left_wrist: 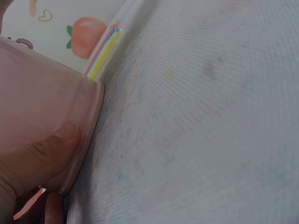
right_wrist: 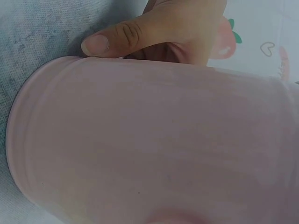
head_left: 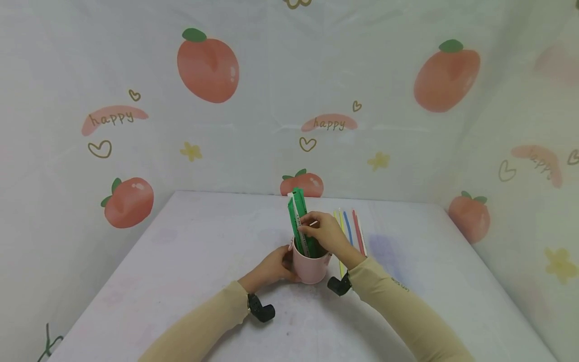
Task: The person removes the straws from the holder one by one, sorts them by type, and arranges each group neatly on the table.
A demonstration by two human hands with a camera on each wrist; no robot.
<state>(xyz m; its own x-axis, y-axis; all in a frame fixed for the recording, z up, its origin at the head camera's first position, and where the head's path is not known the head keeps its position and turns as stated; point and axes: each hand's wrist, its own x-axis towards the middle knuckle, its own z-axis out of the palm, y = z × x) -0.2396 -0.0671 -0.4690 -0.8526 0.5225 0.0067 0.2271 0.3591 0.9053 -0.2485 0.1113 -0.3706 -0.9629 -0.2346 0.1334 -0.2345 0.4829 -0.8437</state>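
A pink cup (head_left: 309,270) with small side handles stands upright on the table. My left hand (head_left: 273,266) grips its left side, and in the left wrist view the thumb (left_wrist: 56,149) presses low on the cup wall. Long green packets (head_left: 300,198), with a white printed strip along them, stick up out of the cup and lean a little left. Above the rim, my right hand (head_left: 327,234) pinches the packets with thumb and fingers. The cup hides their lower ends. In the right wrist view the cup wall (right_wrist: 154,126) fills most of the picture, with my left hand behind it.
Several thin coloured sticks (head_left: 348,226), yellow, blue, red and white, lie on the table just behind and right of the cup. A white cloth (head_left: 217,226) covers the table. Behind it hangs a fruit-printed curtain (head_left: 271,75).
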